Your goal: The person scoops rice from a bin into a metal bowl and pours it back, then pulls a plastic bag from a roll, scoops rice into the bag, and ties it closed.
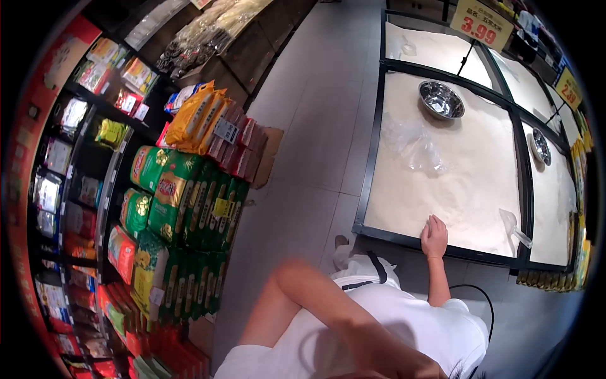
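My right hand (434,236) rests at the near edge of a black-framed bin (404,238) filled with white rice (467,189). Its fingers reach over the rim onto the rice, loosely extended, and no object shows in them. A clear plastic bag (416,148) lies on the rice ahead of the hand. Beyond the bag sits a shiny metal bowl (441,100). To the right, a clear scoop (516,230) lies on the rice near the front corner. My left arm is bent sharply, with its forearm running to the bottom edge; the left hand is out of frame.
Green and gold packages (173,196) and orange packs (197,119) are stacked on the left beside a shelf of packaged goods. Grey tiled floor (309,145) runs between them and the bins. A second metal bowl (540,146) and price signs (481,25) are at the right.
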Motion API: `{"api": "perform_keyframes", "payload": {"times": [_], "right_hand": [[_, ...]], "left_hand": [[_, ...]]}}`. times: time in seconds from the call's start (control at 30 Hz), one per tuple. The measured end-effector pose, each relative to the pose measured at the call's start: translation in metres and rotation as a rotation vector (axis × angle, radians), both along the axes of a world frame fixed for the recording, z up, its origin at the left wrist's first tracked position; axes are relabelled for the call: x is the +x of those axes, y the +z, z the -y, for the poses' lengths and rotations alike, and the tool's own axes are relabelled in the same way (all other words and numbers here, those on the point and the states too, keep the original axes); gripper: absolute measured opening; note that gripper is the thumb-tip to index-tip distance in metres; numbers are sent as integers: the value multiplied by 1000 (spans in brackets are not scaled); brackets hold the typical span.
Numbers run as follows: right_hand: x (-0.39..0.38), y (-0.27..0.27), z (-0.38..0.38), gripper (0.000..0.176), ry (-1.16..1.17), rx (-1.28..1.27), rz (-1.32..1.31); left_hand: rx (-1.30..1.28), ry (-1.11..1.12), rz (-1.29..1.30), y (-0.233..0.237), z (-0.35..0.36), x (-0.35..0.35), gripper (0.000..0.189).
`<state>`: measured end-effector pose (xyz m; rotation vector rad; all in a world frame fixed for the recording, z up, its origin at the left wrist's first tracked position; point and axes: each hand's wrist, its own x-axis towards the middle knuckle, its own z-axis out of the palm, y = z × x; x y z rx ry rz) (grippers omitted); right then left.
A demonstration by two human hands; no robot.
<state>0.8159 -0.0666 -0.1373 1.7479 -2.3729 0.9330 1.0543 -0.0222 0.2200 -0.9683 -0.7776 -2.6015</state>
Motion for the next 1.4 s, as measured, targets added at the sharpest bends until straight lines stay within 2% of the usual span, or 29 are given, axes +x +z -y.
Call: {"api": "perform_keyframes", "payload": {"times": [0.07, 0.13, 0.17, 0.27, 0.3, 0.33, 0.37, 0.4, 0.47, 0.53, 0.6, 0.63, 0.67, 0.7, 0.73, 0.77, 0.8, 0.83, 0.87, 0.9, 0.97, 1.0, 1.07, 1.17, 1.2, 1.3, 1.4], "right_hand": [[2, 1, 3, 29, -56, -1, -3], [1, 6, 5, 29, -103, 14, -3], [5, 6, 6, 28, -122, 25, -1], [7, 5, 8, 28, -184, 56, 6], [6, 5, 7, 28, -196, 63, 14], [0, -7, 3, 28, -161, 84, -75], [2, -3, 3, 28, -213, 89, -46], [7, 6, 8, 28, -262, 89, -16], [8, 3, 10, 25, -317, 79, 7], [9, 3, 12, 24, -353, 64, 4], [9, 2, 11, 26, -386, 62, 0], [8, 1, 11, 26, -396, 67, -3], [7, 3, 11, 26, -405, 83, 1], [7, 5, 11, 27, -414, 98, 9], [9, 5, 14, 27, -423, 111, 22], [10, 5, 18, 27, -437, 111, 11], [8, 4, 18, 27, -454, 115, 3], [9, 3, 17, 27, -472, 121, -4], [10, 3, 19, 29, -519, 138, 16], [11, 2, 22, 28, -581, 126, -30], [19, -3, 31, 32, -723, 135, -44], [26, -3, 42, 33, -783, 92, -52], [50, 8, 77, 36, -896, 18, -81], [103, 38, 155, 38, -884, -107, 29], [120, 43, 182, 37, -874, -136, 70], [163, 44, 252, 37, -636, -169, 263], [197, 38, 300, 38, -519, -138, 346]], "left_hand": [[63, 44, 62, 1, 19, 13, 14], [15, 25, 102, -2, 58, 15, 14], [-144, -73, 45, -8, 95, 6, 13], [-481, -118, 258, 0, 173, -7, 9], [-593, 44, 220, -19, 196, -14, 14], [-520, 96, 356, -37, 215, -17, 16], [-480, 157, 508, -58, 237, -22, 15], [-492, 373, 640, -91, 258, -26, 15], [-331, 681, 901, -154, 299, -27, 17], [-122, 841, 1188, -238, 346, -16, 18], [-22, 952, 1375, -337, 387, 20, 18], [-97, 998, 1473, -377, 397, 48, 19], [-387, 1031, 1658, -442, 413, 83, 19], [-746, 1109, 1664, -498, 416, 129, 17], [-867, 902, 1747, -526, 415, 180, 20], [-1237, 554, 2004, -589, 431, 241, 30], [-1731, 879, 1548, -584, 414, 276, 34], [-2225, 1333, 1058, -577, 396, 310, 38], [-2035, 943, 1385, -574, 382, 335, 38], [-1607, 472, 1889, -571, 377, 353, 38], [-1307, 236, 2153, -557, 385, 369, 38], [-1226, 188, 2207, -553, 398, 371, 38], [-1131, 167, 2239, -553, 434, 365, 38], [-931, 276, 2201, -559, 509, 336, 38], [-801, 360, 2160, -559, 541, 316, 38], [-305, 612, 1926, -549, 628, 243, 38], [-342, 614, 1728, -511, 683, 173, 38]]}}
